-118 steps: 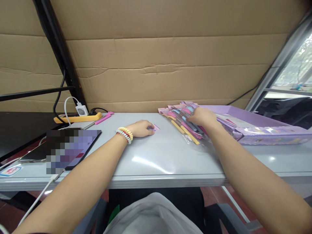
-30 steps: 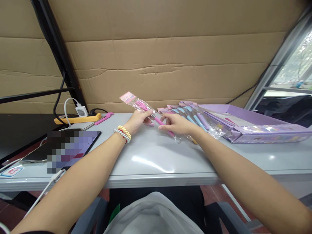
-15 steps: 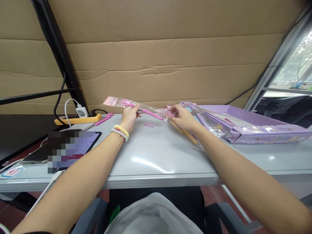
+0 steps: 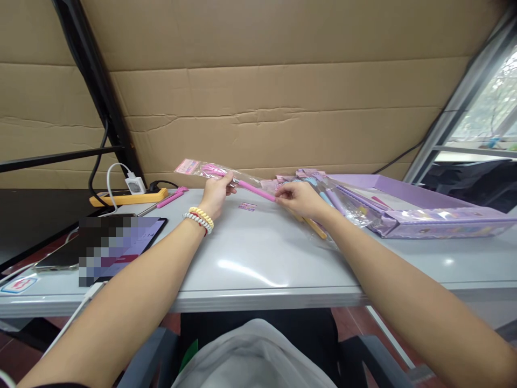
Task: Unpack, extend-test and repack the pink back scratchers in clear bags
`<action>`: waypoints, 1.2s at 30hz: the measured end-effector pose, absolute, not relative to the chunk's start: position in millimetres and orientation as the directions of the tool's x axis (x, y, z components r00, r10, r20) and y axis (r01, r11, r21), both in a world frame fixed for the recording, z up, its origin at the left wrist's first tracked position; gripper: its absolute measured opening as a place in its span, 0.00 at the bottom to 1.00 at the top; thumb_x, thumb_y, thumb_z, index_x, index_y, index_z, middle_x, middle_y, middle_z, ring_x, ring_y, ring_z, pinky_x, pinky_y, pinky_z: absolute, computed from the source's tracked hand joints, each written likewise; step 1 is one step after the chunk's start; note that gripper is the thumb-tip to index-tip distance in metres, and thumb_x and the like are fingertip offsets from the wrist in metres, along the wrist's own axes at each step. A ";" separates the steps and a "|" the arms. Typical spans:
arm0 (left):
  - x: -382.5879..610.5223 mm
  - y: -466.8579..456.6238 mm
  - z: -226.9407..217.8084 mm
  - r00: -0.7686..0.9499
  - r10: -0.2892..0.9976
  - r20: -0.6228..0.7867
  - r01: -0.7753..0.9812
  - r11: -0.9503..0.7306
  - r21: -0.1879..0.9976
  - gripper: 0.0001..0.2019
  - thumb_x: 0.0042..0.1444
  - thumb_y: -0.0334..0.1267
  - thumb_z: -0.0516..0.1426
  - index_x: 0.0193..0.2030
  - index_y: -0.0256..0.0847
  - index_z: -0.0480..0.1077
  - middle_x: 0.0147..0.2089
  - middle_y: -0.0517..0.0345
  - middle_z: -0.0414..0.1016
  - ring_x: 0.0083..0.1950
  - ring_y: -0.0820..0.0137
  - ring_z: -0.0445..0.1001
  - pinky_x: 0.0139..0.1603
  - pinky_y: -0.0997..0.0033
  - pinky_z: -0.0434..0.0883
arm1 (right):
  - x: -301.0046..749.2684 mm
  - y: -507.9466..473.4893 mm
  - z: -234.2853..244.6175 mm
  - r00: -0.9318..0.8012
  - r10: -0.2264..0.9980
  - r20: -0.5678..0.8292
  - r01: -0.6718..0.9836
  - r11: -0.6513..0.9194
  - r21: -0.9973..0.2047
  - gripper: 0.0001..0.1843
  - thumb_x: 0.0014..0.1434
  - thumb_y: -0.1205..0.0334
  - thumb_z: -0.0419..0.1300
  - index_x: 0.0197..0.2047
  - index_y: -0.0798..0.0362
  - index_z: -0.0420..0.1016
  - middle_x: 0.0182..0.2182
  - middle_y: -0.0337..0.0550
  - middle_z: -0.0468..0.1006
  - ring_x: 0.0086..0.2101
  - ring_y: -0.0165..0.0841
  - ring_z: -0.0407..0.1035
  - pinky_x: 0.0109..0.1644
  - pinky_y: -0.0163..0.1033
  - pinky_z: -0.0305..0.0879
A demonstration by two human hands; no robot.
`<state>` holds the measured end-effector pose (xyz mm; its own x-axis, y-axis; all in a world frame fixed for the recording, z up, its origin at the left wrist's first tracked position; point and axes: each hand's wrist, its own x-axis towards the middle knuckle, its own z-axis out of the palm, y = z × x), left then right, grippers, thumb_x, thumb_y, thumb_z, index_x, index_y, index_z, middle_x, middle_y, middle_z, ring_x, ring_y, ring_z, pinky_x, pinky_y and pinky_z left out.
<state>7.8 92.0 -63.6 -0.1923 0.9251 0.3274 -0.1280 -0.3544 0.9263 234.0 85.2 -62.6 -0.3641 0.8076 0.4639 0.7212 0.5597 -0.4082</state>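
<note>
The left hand grips the bagged pink stick while the right hand pinches its handle end, where a hard tug could split the clear sleeve.

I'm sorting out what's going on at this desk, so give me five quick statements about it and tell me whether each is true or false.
1. The left hand grips a wrapped pink item. True.
2. The coiled bracelets circle the right wrist. False: they are on the left wrist.
3. A small printed label lies on the desk. True.
4. The purple box sits to the left of both hands. False: it sits to their right.
5. A white charger is plugged into the yellow power strip. True.
</note>
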 end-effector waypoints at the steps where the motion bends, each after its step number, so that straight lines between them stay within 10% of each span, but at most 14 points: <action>1: 7.8 92.0 -63.5 -0.196 0.924 0.327 -0.134 -0.356 0.925 0.12 0.51 0.40 0.59 0.23 0.37 0.64 0.20 0.62 0.67 0.21 0.77 0.67 0.28 0.75 0.65 | 233.8 85.1 -62.7 -0.365 0.806 0.466 0.716 0.563 -0.412 0.07 0.48 0.63 0.57 0.30 0.55 0.74 0.24 0.39 0.71 0.27 0.29 0.63 0.33 0.35 0.57; 36: 7.5 85.4 -67.1 0.224 0.942 0.249 -0.226 -0.199 0.954 0.14 0.52 0.46 0.60 0.31 0.35 0.66 0.29 0.56 0.73 0.27 0.73 0.73 0.27 0.74 0.64 | 233.0 80.5 -63.7 -0.488 0.732 0.475 0.552 0.680 -0.482 0.13 0.52 0.53 0.57 0.28 0.56 0.69 0.22 0.36 0.62 0.26 0.27 0.54 0.30 0.33 0.52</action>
<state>7.5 85.4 -67.1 0.2243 0.9421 0.2493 -0.2256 -0.1986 0.9537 233.0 80.5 -63.7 -0.4882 0.7323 0.4748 0.5522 0.6805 -0.4817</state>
